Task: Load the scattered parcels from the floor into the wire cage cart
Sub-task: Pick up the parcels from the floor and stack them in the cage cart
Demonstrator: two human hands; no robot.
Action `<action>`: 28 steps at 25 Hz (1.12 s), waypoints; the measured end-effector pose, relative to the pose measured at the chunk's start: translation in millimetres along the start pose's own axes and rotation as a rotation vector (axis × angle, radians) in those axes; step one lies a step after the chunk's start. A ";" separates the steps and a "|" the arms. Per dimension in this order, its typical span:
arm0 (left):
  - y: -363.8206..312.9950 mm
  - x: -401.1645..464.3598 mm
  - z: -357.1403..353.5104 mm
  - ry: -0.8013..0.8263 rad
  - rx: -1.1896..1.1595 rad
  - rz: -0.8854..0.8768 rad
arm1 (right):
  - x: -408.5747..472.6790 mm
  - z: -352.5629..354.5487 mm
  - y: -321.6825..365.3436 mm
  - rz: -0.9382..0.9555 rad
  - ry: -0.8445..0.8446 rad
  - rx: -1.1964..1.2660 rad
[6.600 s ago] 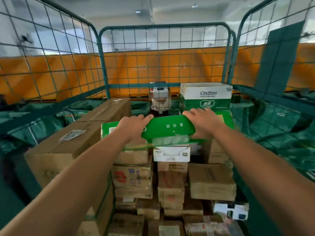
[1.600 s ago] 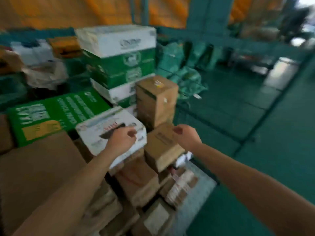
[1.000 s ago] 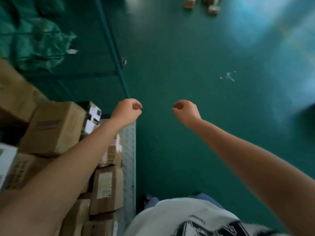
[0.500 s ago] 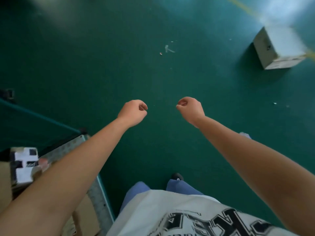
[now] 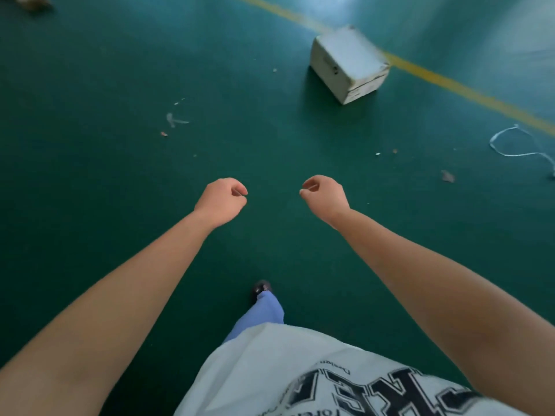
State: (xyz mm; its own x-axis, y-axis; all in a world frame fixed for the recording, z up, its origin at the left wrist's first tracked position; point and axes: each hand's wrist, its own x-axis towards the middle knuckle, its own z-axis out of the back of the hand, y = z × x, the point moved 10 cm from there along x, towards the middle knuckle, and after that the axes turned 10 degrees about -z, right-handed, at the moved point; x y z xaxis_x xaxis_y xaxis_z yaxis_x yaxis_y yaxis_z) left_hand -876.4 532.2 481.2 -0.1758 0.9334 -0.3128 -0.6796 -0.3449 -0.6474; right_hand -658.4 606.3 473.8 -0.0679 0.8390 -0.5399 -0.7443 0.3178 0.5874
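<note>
Head view, looking down at green floor (image 5: 105,181).

Nearest, at the bottom edge of the view: white shirt with dark lettering (image 5: 315,382); blue trouser leg (image 5: 264,313) stepping forward, dark shoe tip (image 5: 261,288) on the floor.

Both bare forearms are stretched forward over the floor. Left hand (image 5: 220,201): fingers curled loosely inward, thumb tip near the forefinger, nothing between them. Right hand (image 5: 326,195): same posture, fingers loosely curled, holding nothing. The hands are apart, neither touching anything.

Beyond the hands: small scraps of debris (image 5: 177,120) on the floor to the left; a loop of white strapping (image 5: 516,142) near the right edge.

Farther: one white box parcel (image 5: 348,63) sits on the floor ahead and to the right, well apart from both hands, its far corner just beside a yellow floor line (image 5: 450,82). Another brownish parcel (image 5: 30,0) is cut off at the top left corner. The cart does not show here.
</note>
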 end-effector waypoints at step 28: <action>-313.7 689.2 -0.8 0.307 0.172 -0.253 | 536.3 349.8 109.9 -0.360 -0.225 0.274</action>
State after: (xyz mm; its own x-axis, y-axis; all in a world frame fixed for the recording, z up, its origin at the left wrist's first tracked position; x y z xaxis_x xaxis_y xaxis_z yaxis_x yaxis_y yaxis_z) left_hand -783.8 1283.6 468.1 0.2138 0.9049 -0.3681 -0.7878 -0.0632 -0.6127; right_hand -544.2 1245.7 459.7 0.3286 0.7199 -0.6113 -0.4908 0.6832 0.5407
